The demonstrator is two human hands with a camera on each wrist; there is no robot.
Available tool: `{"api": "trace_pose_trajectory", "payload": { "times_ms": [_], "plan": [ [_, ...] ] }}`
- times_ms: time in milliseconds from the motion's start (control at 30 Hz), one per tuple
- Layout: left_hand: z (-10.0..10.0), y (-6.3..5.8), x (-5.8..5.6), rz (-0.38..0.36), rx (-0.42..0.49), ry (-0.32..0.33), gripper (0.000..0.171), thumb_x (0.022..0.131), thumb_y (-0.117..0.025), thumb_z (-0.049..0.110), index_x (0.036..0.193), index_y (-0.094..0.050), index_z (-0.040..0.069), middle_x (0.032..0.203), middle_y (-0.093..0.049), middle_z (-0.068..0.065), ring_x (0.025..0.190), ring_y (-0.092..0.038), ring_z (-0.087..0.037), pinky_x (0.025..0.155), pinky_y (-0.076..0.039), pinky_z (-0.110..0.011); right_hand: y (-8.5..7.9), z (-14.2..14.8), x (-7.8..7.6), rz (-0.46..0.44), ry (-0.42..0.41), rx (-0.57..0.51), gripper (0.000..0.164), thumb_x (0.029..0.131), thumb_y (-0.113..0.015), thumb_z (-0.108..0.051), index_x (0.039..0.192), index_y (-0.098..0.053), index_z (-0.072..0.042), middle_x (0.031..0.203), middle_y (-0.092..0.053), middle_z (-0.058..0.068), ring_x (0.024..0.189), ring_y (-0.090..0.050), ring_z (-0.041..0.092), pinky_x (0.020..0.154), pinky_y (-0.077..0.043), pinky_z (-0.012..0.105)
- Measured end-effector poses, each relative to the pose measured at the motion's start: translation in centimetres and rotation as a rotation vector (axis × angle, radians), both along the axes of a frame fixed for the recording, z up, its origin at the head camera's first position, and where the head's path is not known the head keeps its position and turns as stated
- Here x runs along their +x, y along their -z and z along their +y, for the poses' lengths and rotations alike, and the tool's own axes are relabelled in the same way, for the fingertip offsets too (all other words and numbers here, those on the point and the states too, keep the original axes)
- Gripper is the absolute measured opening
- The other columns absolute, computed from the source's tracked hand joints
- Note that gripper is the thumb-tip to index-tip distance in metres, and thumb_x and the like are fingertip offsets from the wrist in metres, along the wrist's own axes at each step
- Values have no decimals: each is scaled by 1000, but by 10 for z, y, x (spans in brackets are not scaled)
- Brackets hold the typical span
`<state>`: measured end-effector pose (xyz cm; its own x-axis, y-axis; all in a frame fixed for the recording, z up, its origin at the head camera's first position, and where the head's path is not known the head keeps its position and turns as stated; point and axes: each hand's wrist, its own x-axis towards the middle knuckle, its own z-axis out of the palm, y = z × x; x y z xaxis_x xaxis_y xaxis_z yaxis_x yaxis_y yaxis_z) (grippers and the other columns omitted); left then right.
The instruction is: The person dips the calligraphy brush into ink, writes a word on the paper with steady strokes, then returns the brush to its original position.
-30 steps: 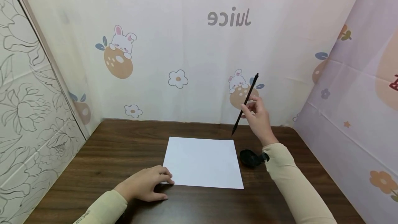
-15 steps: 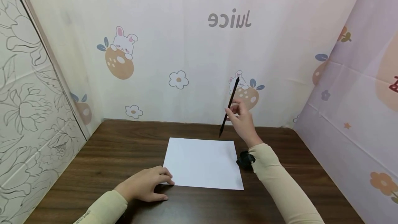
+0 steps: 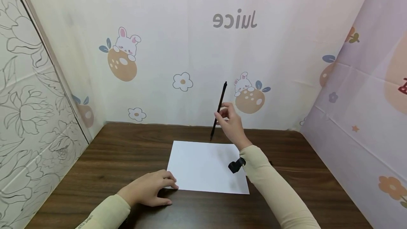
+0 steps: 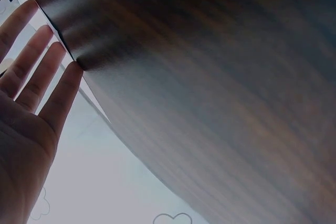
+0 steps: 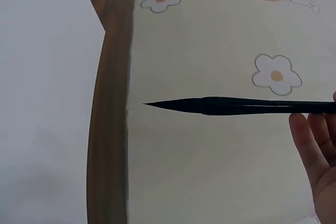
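My right hand point(image 3: 231, 121) pinches a black calligraphy brush point(image 3: 218, 109) by its handle, above the far edge of a white sheet of paper point(image 3: 203, 167). The brush leans slightly, bristle end down. In the right wrist view, the dark bristles of the brush point(image 5: 176, 104) come to a fine point, apart from the paper point(image 5: 47, 103). My left hand point(image 3: 151, 188) rests at the sheet's near left corner, its fingertips on the paper and thumb out on the table. The left wrist view shows the fingers of this hand point(image 4: 31, 108) spread, fingertips along the paper's edge.
The dark wood table point(image 3: 127, 151) meets a printed curtain point(image 3: 159, 45) at its far edge, with printed cloths on both sides. A black wrist camera point(image 3: 236, 165) hangs from the right sleeve. A small dark bit point(image 3: 270, 163) shows behind that sleeve, mostly hidden.
My right hand has moved left with the brush, from beyond the paper's far right corner to above its far edge. The brush stands more upright. My left hand has stayed put.
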<state>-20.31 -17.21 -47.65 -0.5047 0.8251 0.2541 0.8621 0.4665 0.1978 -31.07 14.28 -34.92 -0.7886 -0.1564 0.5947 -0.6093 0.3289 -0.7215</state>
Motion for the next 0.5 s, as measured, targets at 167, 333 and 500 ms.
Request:
{"api": "trace_pose_trajectory", "payload": {
  "times_ms": [167, 333, 500],
  "plan": [
    [0, 1, 0, 14, 5, 4, 33, 89, -75, 40, 117, -71, 22, 119, -59, 3, 105, -59, -9, 84, -53, -29, 26, -10, -21, 12, -15, -16, 34, 96, -65, -1, 126, -48, 3, 89, -58, 20, 81, -58, 29, 67, -59, 46],
    [1, 1, 0, 26, 17, 6, 33, 88, -76, 39, 116, -71, 22, 119, -59, 4, 103, -60, -9, 83, -53, -28, 37, -25, -25, -6, -46, -26, 31, 97, -66, -8, 124, -50, -5, 88, -58, 12, 81, -58, 22, 66, -59, 35],
    [1, -1, 1, 20, 24, 14, 33, 88, -77, 38, 116, -71, 22, 118, -59, 3, 104, -59, -10, 83, -53, -29, 43, -39, -25, 6, -69, 8, 31, 98, -65, -11, 125, -49, -9, 87, -58, 7, 79, -59, 19, 67, -58, 29]
  ]
}}
